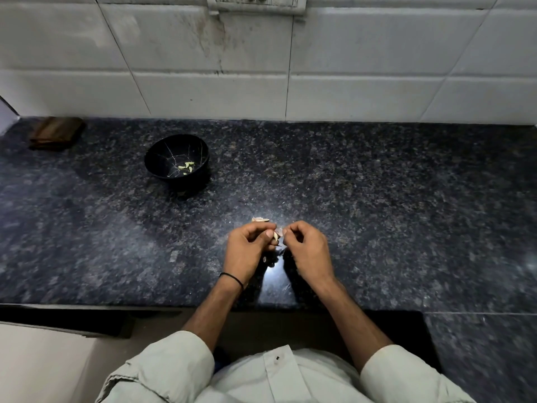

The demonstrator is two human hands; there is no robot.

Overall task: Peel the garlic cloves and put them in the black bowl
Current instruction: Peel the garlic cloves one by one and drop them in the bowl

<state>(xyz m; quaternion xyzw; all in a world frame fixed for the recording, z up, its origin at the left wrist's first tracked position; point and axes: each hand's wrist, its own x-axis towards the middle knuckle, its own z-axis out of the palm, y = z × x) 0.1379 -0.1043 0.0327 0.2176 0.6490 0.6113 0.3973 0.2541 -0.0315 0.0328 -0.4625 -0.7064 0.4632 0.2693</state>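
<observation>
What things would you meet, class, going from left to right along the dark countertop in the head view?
Brown wooden block → black bowl → left hand → garlic clove between both hands' fingers → right hand.

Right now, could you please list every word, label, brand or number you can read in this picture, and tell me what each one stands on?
No readable text appears anywhere.
Switch plate on the tiled wall: no legible markings.
Black bowl: only pale crack-like lines, no lettering.
Brown block at the counter's far left: no label visible.
Shirt: plain, no print.
</observation>
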